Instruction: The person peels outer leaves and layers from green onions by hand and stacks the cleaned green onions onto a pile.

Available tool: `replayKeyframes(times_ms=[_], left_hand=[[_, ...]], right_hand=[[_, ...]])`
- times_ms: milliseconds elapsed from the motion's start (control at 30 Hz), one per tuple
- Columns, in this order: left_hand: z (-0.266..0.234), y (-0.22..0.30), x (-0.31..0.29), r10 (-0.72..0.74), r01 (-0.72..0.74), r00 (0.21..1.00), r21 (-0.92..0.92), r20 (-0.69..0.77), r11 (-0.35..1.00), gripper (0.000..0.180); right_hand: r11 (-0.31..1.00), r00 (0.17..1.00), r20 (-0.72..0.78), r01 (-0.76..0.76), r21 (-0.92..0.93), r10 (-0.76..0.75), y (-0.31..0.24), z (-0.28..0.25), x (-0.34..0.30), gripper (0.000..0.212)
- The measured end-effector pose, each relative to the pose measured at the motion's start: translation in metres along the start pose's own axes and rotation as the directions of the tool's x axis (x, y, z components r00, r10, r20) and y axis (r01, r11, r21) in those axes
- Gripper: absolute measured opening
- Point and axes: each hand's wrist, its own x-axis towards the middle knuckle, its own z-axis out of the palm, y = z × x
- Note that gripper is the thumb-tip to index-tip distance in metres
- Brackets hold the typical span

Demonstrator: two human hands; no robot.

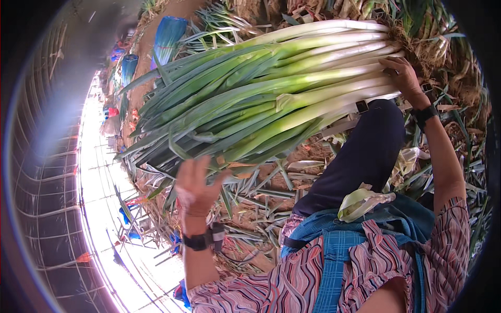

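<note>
A big bunch of long green onions (292,78) lies across in front of me, white stalks and roots at the right, green leaves fanning to the left. My right hand (404,78) is at the white ends near the roots, its fingers bent over a stalk. Close to the lower leaf tips, my left hand (197,190) is raised with fingers apart, slightly smeared by motion, and holds nothing. Under the bunch, whatever supports it is mostly hidden; a strap with a dark square piece (361,106) shows at its lower right edge.
Cut leaves and peelings (266,193) litter the ground. My bent knee (360,151) is just below the bunch, a loose peel (360,203) lying on my lap. More rooted onions (443,57) lie at the far right. Blue-wrapped bundles (169,39) stand at the far left, near a netted wall (47,208).
</note>
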Motion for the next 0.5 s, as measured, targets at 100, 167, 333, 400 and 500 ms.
replayKeyframes(times_ms=[100,167,333,400,500], left_hand=[[0.008,0.002,-0.016,0.015,-0.022,0.996,0.074,0.089,0.997,0.025],[0.022,-0.005,-0.020,-0.012,0.008,0.995,0.039,0.101,0.999,0.019],[0.005,-0.081,-0.040,-0.645,0.615,0.762,-0.375,0.055,0.694,0.009],[0.002,-0.137,-0.065,-0.823,0.724,0.562,-0.434,-0.080,0.537,0.015],[-0.067,-0.237,-0.140,-0.890,0.928,0.345,-0.031,-0.297,0.371,0.037]], right_hand=[[0.995,0.999,0.006,-0.046,0.085,0.046,-0.009,0.009,0.003,0.034],[0.992,0.999,-0.018,-0.032,0.121,0.034,0.005,0.008,-0.001,0.031],[0.999,0.998,-0.052,0.034,-0.010,-0.034,0.011,0.010,-0.006,0.033],[0.998,0.999,-0.028,0.022,-0.060,-0.024,0.018,0.002,-0.010,0.032],[0.999,0.998,-0.056,0.035,-0.010,-0.036,0.003,0.014,-0.001,0.031]])
